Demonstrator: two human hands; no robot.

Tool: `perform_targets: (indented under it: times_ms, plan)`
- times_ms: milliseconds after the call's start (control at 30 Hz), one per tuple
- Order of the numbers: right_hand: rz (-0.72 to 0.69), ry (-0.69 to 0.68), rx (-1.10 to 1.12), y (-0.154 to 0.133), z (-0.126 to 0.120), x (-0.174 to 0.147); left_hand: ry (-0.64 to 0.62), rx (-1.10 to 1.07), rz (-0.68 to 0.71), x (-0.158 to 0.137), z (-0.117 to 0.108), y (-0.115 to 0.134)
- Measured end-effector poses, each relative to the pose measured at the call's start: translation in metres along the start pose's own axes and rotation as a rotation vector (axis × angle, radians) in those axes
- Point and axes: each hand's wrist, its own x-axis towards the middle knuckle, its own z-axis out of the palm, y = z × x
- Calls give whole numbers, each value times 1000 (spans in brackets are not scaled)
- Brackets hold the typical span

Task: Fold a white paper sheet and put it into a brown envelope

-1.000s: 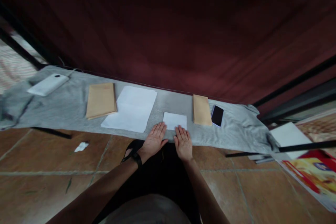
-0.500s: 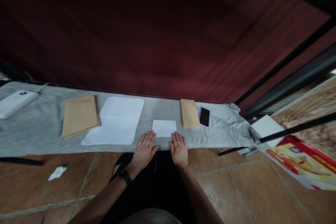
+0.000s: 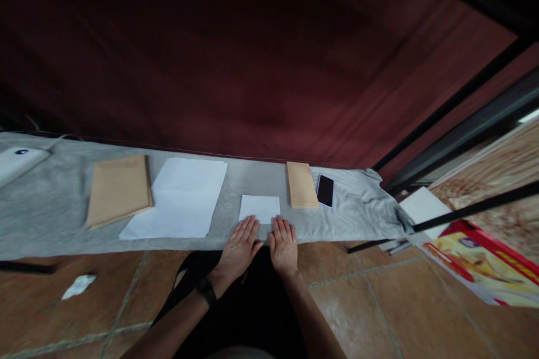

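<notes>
A small white rectangle of paper (image 3: 260, 208), which looks folded, lies flat on the grey cloth near the front edge. My left hand (image 3: 241, 242) rests palm down with its fingers stretched out, fingertips at the paper's near edge. My right hand (image 3: 283, 244) is also flat and open, its fingertips by the near right corner. Left of the paper are larger white sheets (image 3: 185, 202). To the right lie narrow brown envelopes (image 3: 302, 186), and a stack of bigger brown envelopes (image 3: 119, 188) overlaps the sheets' left side.
A phone (image 3: 325, 190) lies right of the narrow envelopes. At the far left sits a white device (image 3: 19, 164) with a cable. Grey cloth (image 3: 357, 213) covers the narrow table against a dark red panel (image 3: 252, 67). A red and yellow box (image 3: 480, 261) stands lower right; crumpled paper (image 3: 78, 286) lies on the floor.
The left hand has shifted right, closer to the right hand, along the paper's near edge. The whole view has shifted slightly. The envelopes, sheets and phone keep their places on the cloth.
</notes>
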Motion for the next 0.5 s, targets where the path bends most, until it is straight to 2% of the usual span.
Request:
perform_targets:
  times_ms: [200,500]
  plan:
    - [-8,8,6,0,1,-1,50,-5,-55,-10,-5,-15]
    - [6,1,17,-2,-3,1,102,32,-116,-13,-10,-16]
